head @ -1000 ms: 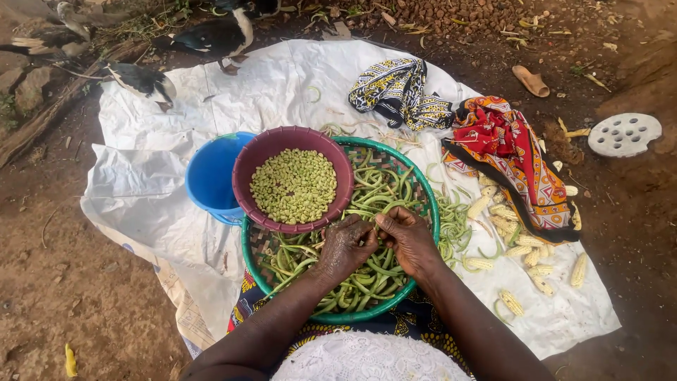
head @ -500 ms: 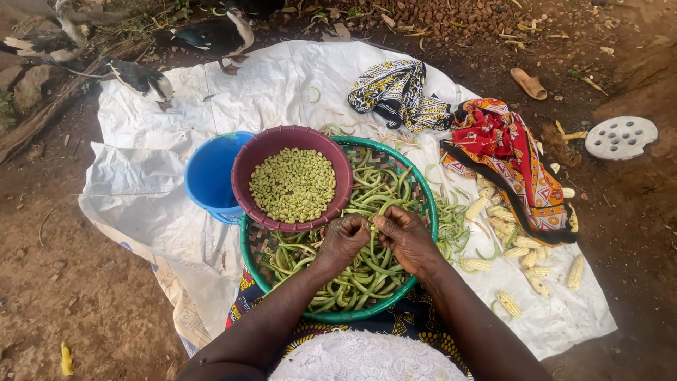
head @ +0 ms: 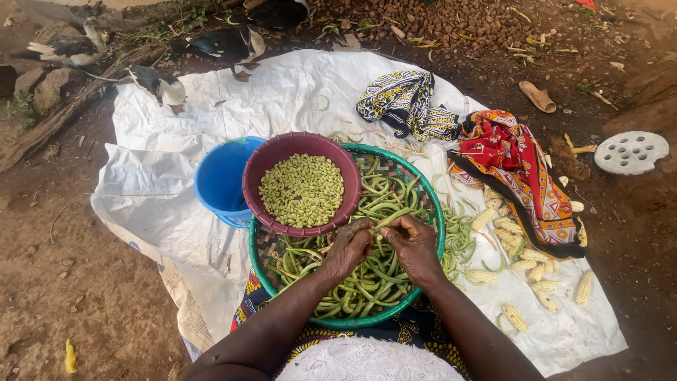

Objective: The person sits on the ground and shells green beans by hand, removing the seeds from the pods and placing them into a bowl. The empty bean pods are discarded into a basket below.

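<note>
**Both hands on one bean pod over the green basket**

My fingers are hiding most of the pod's middle, and my forearms are running out of view at the near edge. I am pinching a single green bean pod (head: 386,218) between both hands: my left hand (head: 350,245) is closing on its near-left end, my right hand (head: 413,242) is gripping beside it. The pod's long axis is lying slantwise, its free tip pointing far and right. It is hovering over the green woven basket (head: 431,204), which is holding a heap of unshelled pods (head: 367,286). I cannot tell whether the pod is split open. Far-left on the basket rim, the maroon bowl (head: 262,166) is holding shelled beans (head: 302,189), covering part of the blue bucket (head: 220,180).
</note>
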